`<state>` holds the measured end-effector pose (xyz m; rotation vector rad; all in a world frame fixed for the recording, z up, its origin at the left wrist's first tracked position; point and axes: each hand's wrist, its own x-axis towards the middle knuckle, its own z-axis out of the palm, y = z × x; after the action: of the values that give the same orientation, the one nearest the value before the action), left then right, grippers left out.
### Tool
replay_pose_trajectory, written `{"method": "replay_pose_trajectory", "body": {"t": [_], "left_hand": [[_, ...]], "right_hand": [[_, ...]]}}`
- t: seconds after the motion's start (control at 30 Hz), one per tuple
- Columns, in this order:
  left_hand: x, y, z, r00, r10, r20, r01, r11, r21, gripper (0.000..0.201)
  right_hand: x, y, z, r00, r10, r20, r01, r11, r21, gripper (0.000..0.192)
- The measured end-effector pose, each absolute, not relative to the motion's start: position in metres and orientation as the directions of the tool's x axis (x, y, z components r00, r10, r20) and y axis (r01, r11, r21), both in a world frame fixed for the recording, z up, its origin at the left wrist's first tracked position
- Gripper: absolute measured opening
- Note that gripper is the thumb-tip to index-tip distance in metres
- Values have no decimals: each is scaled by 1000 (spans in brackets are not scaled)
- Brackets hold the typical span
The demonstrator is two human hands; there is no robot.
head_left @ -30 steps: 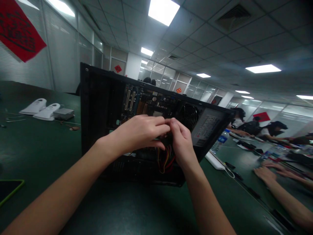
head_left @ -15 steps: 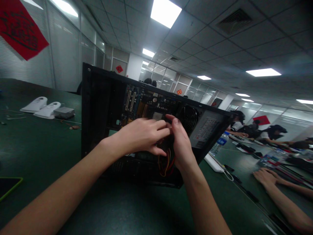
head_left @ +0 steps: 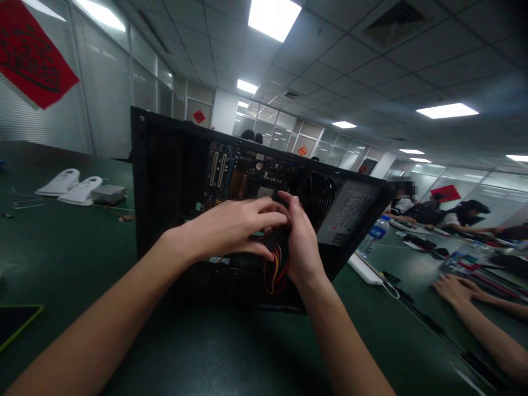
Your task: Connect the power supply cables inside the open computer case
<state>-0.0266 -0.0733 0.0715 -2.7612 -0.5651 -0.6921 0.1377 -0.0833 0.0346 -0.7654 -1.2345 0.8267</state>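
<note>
In front of me an open black computer case (head_left: 163, 170) stands tilted on the table, its inside facing me. A motherboard (head_left: 240, 171) with pale slots is mounted within. To its right are a round fan grille (head_left: 320, 193) and the labelled power supply (head_left: 345, 213). My left hand (head_left: 235, 223) reaches in with curled fingers, its thumb against a bundle of red, yellow and black power cables (head_left: 272, 278). My right hand (head_left: 304, 247) closes round the same bundle from the right. The fingers partly hide the cables' upper end and the lower motherboard.
On the green table (head_left: 86, 264) at left lie white slippers (head_left: 80, 190), a grey box (head_left: 108, 193) and a green-edged dark pad (head_left: 18, 324). Right of the case are a water bottle (head_left: 374, 234) and a white power strip (head_left: 365, 270). Another person's hands (head_left: 454, 289) rest farther right.
My view has shifted slightly, and the case sits a little farther left in it. My left thumb has come lower along the cables, and more of the bundle shows between my hands.
</note>
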Motion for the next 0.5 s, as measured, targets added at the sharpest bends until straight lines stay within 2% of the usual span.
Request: {"method": "replay_pose_trajectory", "body": {"t": [0.1, 0.17, 0.23, 0.33, 0.5], "left_hand": [[-31, -71, 73, 797, 314, 517, 424, -899, -107, 55], [-37, -69, 75, 776, 318, 545, 430, -899, -88, 56], [-44, -67, 79, 744, 340, 575, 450, -891, -56, 56], [-55, -64, 84, 701, 375, 607, 476, -880, -7, 56], [-58, -54, 80, 727, 346, 594, 419, -908, 15, 56]], "right_hand": [[150, -79, 35, 37, 767, 640, 63, 638, -768, 44], [162, -74, 37, -54, 623, 780, 273, 761, -589, 33], [174, -70, 38, -179, 479, 859, 479, 805, -349, 31], [183, -67, 37, -356, 408, 841, 659, 748, -84, 33], [182, -62, 28, -498, 387, 776, 704, 703, 102, 36]]}}
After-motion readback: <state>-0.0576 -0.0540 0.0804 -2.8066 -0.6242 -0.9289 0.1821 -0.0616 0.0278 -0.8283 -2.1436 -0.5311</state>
